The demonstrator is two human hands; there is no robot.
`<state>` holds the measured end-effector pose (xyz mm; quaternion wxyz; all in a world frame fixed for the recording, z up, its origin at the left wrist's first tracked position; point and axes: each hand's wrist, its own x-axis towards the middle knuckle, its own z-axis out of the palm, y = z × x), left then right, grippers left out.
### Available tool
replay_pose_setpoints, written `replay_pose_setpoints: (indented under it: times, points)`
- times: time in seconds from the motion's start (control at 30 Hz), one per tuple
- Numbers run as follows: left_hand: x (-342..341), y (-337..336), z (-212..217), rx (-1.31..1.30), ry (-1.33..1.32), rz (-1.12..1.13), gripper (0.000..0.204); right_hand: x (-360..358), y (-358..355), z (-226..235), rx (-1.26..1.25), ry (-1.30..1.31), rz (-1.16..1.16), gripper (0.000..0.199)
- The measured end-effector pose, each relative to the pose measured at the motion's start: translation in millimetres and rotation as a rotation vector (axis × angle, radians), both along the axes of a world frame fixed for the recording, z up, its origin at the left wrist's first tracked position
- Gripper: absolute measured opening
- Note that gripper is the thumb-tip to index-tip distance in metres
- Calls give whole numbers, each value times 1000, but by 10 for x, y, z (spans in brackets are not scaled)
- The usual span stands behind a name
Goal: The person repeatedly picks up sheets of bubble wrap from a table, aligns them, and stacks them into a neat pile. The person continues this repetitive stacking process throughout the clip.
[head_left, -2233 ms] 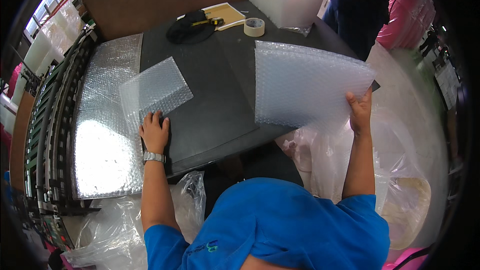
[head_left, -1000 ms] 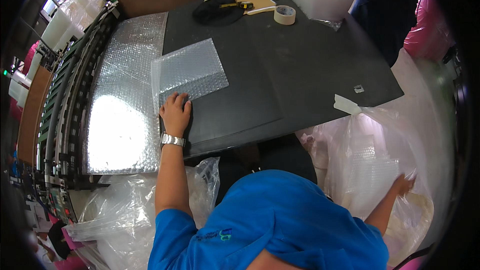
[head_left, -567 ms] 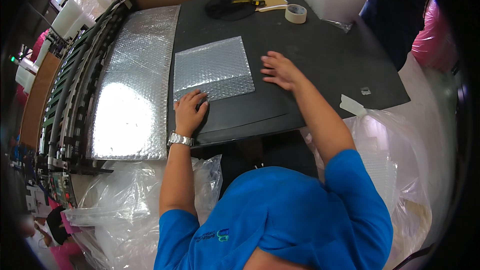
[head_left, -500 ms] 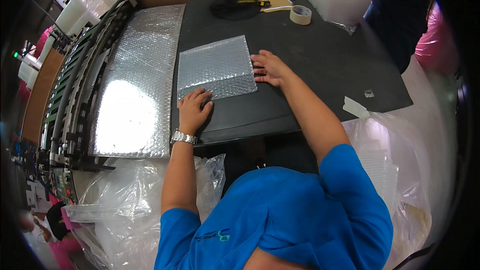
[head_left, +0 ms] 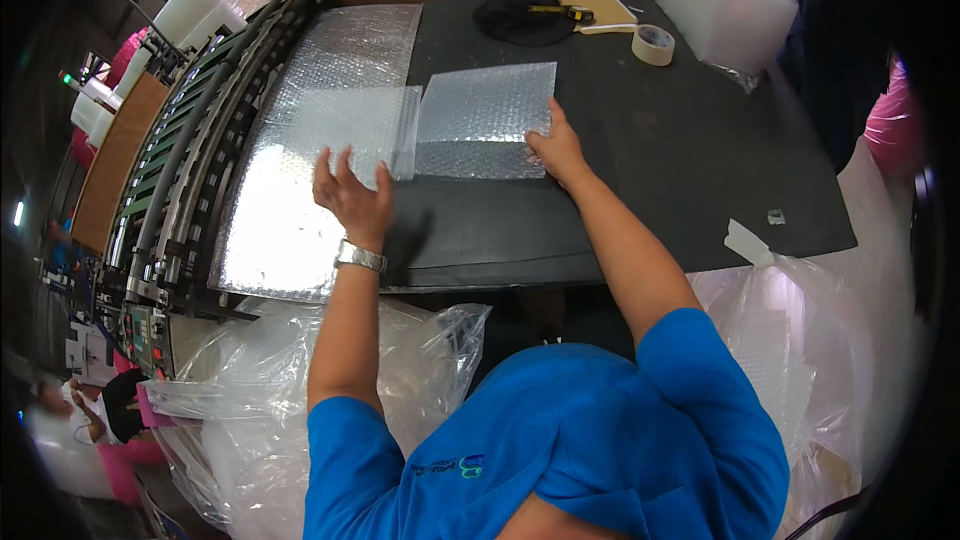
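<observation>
A clear bubble-wrap bag point(head_left: 484, 120) with a folded band along its near side lies on the dark tabletop. My right hand point(head_left: 562, 152) is closed on its right edge, the thumb on top and the other fingers along the side. To its left, a second piece of clear bubble wrap, apparently layered point(head_left: 362, 120), overlaps the wide bubble-wrap sheet point(head_left: 270, 190). Just below this piece is my left hand point(head_left: 352, 202), its fingers spread and nothing visibly gripped. Whether its fingertips touch the piece I cannot tell.
A machine with rollers point(head_left: 185, 155) runs along the left. At the back are a black cloth item point(head_left: 515, 18), a tape measure point(head_left: 578, 15), a tape roll point(head_left: 653, 45) and a wrapped white stack point(head_left: 715, 10). Clear plastic bags point(head_left: 290, 410) hang below the near edge. A person stands far right.
My left hand has lifted off the bag and moved left, fingers spread. The layered piece now shows left of the bag. My right hand has closed on the bag's right edge. The view has shifted.
</observation>
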<state>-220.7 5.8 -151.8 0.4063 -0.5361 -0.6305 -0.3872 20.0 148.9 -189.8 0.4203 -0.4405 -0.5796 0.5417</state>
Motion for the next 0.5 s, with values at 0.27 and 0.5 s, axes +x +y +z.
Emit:
replay_pose_setpoints:
  times: [0.27, 0.5]
  points:
    - [-195, 148, -182, -1083, -139, 299, 67, 71, 66, -10, -77, 103, 40, 77]
    - [416, 104, -390, -993, -131, -75, 61, 108, 95, -47, -104, 206, 138, 78]
